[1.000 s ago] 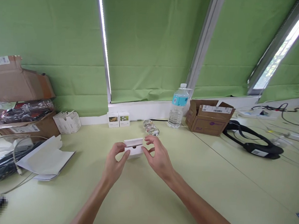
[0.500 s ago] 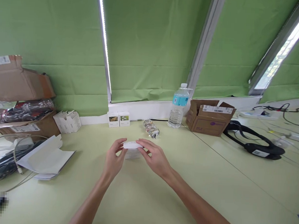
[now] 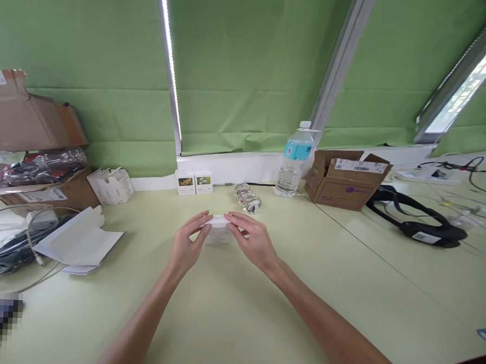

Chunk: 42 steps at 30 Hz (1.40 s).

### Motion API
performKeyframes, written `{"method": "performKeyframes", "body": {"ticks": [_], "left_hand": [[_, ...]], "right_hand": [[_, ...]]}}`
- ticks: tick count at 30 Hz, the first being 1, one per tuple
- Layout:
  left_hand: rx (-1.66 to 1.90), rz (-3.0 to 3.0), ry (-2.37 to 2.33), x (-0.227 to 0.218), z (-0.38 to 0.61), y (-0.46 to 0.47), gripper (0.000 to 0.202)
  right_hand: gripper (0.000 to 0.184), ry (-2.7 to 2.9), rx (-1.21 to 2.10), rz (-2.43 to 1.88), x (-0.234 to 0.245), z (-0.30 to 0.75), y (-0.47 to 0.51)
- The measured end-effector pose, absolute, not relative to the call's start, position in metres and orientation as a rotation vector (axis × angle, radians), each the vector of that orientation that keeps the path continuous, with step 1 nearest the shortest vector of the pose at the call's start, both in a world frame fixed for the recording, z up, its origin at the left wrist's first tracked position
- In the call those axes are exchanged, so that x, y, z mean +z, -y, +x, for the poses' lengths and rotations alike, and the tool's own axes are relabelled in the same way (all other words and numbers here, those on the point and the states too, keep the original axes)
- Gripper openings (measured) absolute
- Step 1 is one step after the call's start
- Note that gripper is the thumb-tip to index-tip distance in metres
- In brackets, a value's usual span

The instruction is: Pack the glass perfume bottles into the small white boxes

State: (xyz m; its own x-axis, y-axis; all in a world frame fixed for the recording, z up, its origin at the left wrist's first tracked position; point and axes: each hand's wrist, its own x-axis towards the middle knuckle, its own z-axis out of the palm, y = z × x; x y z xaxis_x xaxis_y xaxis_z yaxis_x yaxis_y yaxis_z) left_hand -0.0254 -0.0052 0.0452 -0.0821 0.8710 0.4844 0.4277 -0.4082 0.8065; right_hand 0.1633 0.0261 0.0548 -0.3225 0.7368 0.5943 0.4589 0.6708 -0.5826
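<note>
Head view: left hand (image 3: pixel 186 248) and right hand (image 3: pixel 253 241), fingers curled, pinch a white box (image 3: pixel 217 234) between them, its ends hidden by fingertips, its contact with the table (image 3: pixel 228 311) unclear; beyond the right hand, a clear object (image 3: pixel 248 198), indistinct.

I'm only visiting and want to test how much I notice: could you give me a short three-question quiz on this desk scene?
1. True or false: the left hand and the right hand both touch the small white box on the table.
2. What stands just left of the brown cardboard box? A) a mug B) a water bottle C) a lamp
3. How many picture-fronted little boxes stand by the wall behind the hands?
Key: 1 true; 2 B; 3 two.
</note>
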Motion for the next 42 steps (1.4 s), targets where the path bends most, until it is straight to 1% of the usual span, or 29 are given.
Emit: {"method": "performKeyframes", "body": {"ticks": [3,9,12,15,18,19,22,23,24,26,27,30,31,32,33,35,37,38,42], "left_hand": [[1.445,1.853,-1.417,0.042,-0.029,0.004,0.031],[1.391,2.134,-1.534,0.028,-0.033,0.001,0.037],[1.399,2.147,-1.575,0.023,-0.032,0.0,0.036],[1.407,2.022,-1.644,0.024,-0.029,0.001,0.038],[1.438,1.794,-1.699,0.026,-0.026,0.004,0.052],[1.443,1.737,-1.655,0.028,-0.025,0.005,0.052],[1.445,1.651,-1.394,0.03,-0.025,0.008,0.035],[1.45,1.636,-1.321,0.031,-0.026,0.008,0.035],[1.463,1.621,-1.281,0.031,-0.027,0.008,0.034],[1.498,1.571,-1.307,0.029,-0.03,0.006,0.026],[1.499,1.534,-1.347,0.027,-0.032,0.005,0.028],[1.426,1.401,-1.368,0.023,-0.038,0.003,0.066],[1.372,1.377,-1.322,0.022,-0.04,0.002,0.075],[1.315,1.366,-1.27,0.022,-0.042,0.002,0.079],[1.266,1.363,-1.233,0.022,-0.044,0.002,0.077],[1.211,1.379,-1.228,0.023,-0.048,0.003,0.063],[1.238,1.415,-1.282,0.024,-0.052,0.004,0.049],[1.272,1.422,-1.303,0.025,-0.055,0.003,0.046],[1.479,1.254,-1.368,0.024,-0.074,-0.003,0.048]], "right_hand": [[0.033,2.041,0.284,-0.987,0.054,0.165,-0.028],[0.038,2.23,-0.166,-1.143,0.057,0.159,-0.023],[0.04,2.264,-0.218,-1.199,0.057,0.155,-0.019],[0.046,2.196,-0.103,-1.326,0.053,0.152,-0.017],[0.047,2.145,0.14,-1.417,0.046,0.15,-0.013],[0.048,2.153,0.239,-1.385,0.045,0.148,-0.012],[0.056,2.167,0.523,-1.196,0.041,0.142,-0.007],[0.056,2.163,0.593,-1.151,0.041,0.14,-0.006],[0.054,2.149,0.638,-1.132,0.04,0.138,-0.006],[0.046,2.104,0.663,-1.157,0.037,0.135,-0.008],[0.041,2.074,0.656,-1.185,0.034,0.133,-0.01],[0.031,2.036,0.692,-1.189,0.028,0.132,-0.017],[0.03,2.042,0.741,-1.152,0.027,0.133,-0.019],[0.031,2.045,0.793,-1.109,0.025,0.133,-0.021],[0.032,2.041,0.836,-1.07,0.025,0.134,-0.023],[0.036,2.003,0.879,-1.037,0.024,0.135,-0.026],[0.038,1.973,0.87,-1.042,0.024,0.134,-0.03],[0.038,1.979,0.859,-1.041,0.024,0.132,-0.032],[0.039,2.122,0.735,-1.073,0.026,0.117,-0.049]]}}
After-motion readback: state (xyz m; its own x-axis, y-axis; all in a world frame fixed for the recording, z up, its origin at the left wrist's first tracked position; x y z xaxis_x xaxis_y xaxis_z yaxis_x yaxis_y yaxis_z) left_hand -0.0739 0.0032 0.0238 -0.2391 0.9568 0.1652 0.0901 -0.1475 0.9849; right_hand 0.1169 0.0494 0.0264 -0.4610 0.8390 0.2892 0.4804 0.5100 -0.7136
